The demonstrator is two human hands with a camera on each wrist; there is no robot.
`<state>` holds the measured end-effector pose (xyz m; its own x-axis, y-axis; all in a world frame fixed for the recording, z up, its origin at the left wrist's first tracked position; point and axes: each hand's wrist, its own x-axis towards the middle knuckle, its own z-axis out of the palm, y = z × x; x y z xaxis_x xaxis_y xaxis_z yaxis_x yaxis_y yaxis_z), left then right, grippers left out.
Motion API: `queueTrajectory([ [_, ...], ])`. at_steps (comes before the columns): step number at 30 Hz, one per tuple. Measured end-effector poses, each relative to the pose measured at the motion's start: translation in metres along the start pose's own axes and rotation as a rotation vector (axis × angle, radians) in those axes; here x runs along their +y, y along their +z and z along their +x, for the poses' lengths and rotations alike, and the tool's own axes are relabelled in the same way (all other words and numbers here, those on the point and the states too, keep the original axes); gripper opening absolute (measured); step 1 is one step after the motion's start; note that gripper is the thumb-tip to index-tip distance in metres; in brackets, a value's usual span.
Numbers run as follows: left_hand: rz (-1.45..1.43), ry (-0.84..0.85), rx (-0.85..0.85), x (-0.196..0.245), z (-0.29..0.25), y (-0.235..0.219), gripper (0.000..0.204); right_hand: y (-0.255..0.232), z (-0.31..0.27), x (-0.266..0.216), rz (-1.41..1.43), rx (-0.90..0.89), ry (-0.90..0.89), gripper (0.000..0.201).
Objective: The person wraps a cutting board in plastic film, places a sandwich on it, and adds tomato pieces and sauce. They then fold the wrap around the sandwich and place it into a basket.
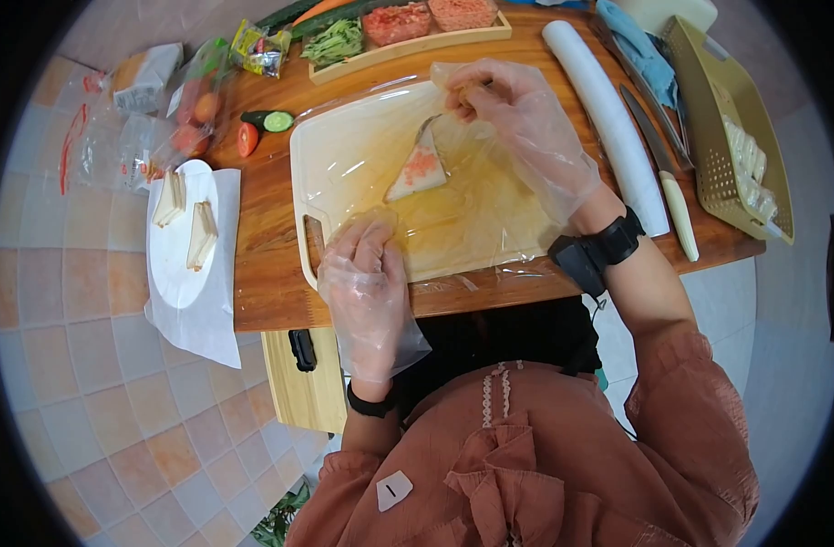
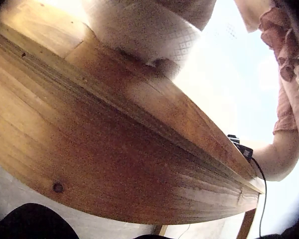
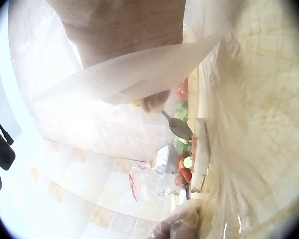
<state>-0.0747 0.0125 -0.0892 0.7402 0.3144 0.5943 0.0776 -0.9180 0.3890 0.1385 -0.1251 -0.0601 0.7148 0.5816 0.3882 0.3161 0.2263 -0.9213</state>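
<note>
My right hand (image 1: 517,114), in a clear plastic glove, grips a spoon (image 3: 179,127) over the white cutting board (image 1: 335,146). The spoon's bowl is right at the tip of a triangular slice of white bread (image 1: 432,175), which has a pinkish-red chopped filling (image 1: 422,165) on top. At the board's near left side, my gloved left hand (image 1: 367,273) rests with loosely bent fingers, fingertips just short of the bread's near corner. The right wrist view shows the spoon tilted down toward the filling. In the left wrist view the wooden table edge (image 2: 139,117) hides most of the work.
Two sandwich wedges (image 1: 200,235) stand on a white plate (image 1: 175,278) to the left. Behind the board is a wooden tray (image 1: 412,47) of shredded cucumber and red fillings. Rightward lie a white roll (image 1: 608,128), a knife (image 1: 663,164) and an olive basket (image 1: 709,100).
</note>
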Motion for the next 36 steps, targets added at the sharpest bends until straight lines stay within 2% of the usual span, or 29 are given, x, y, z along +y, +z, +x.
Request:
queueTrajectory([
  [7, 0.001, -0.009, -0.008, 0.001, 0.0, 0.0, 0.018, 0.002, -0.001, -0.001, 0.033, 0.021, 0.016, 0.017],
  [14, -0.032, -0.032, -0.021, 0.003, 0.002, -0.001, 0.018, 0.001, 0.0, 0.0, -0.05, 0.024, -0.007, 0.018],
  [19, -0.03, -0.018, 0.019, 0.002, 0.001, 0.002, 0.02, 0.001, 0.0, 0.001, -0.05, 0.035, -0.012, 0.018],
  [25, -0.028, -0.029, -0.007, 0.002, 0.003, 0.001, 0.018, 0.0, 0.001, 0.007, 0.002, -0.001, 0.057, 0.015],
  [27, -0.029, -0.026, -0.006, 0.002, 0.003, 0.001, 0.018, 0.002, 0.001, 0.008, 0.006, 0.037, -0.001, 0.02],
  [36, -0.031, -0.027, -0.013, 0.003, 0.001, 0.0, 0.017, 0.001, 0.002, 0.001, -0.082, 0.026, -0.045, 0.021],
])
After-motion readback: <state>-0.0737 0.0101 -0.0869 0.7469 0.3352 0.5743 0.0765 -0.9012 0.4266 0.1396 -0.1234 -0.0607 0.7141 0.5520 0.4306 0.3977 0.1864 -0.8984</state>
